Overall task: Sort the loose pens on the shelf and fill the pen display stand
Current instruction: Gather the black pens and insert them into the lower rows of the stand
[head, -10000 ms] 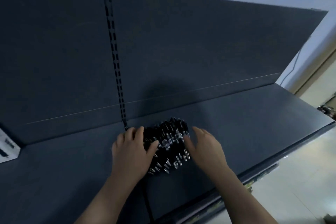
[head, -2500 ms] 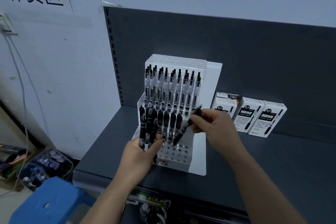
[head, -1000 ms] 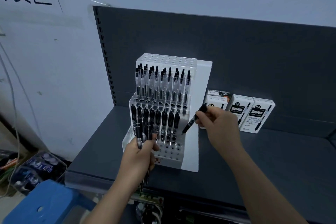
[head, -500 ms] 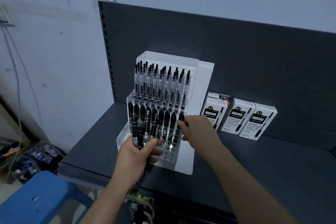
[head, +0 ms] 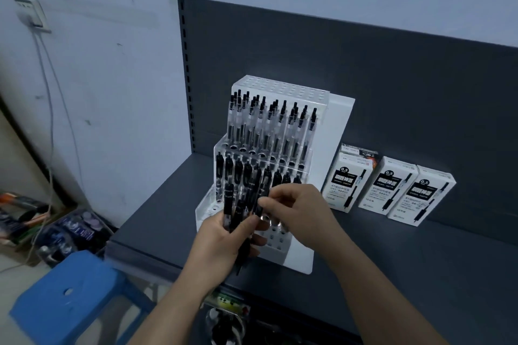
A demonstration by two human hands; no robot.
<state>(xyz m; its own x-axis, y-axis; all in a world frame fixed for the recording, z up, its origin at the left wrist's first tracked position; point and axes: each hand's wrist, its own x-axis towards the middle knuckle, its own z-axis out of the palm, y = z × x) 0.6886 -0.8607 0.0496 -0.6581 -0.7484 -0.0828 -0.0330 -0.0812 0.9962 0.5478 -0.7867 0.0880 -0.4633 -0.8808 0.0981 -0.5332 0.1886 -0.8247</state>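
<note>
A white stepped pen display stand (head: 333,131) stands on the dark grey shelf (head: 420,260). Its upper tier holds clear-bodied black pens (head: 269,126); the middle tier holds black pens (head: 238,171); the low front tier shows open holes. My left hand (head: 224,244) grips a bundle of black pens (head: 232,210) upright in front of the stand. My right hand (head: 297,213) reaches over from the right and pinches the top of one pen in that bundle.
Three white pen boxes (head: 389,187) lean against the shelf's back panel to the right of the stand. A blue plastic stool (head: 70,297) stands on the floor at lower left. Clutter and cables lie by the white wall at far left.
Half a second ago my right hand was setting a pen into the stand's middle tier. It has now come back to the bundle in my left hand and pinches another pen.
</note>
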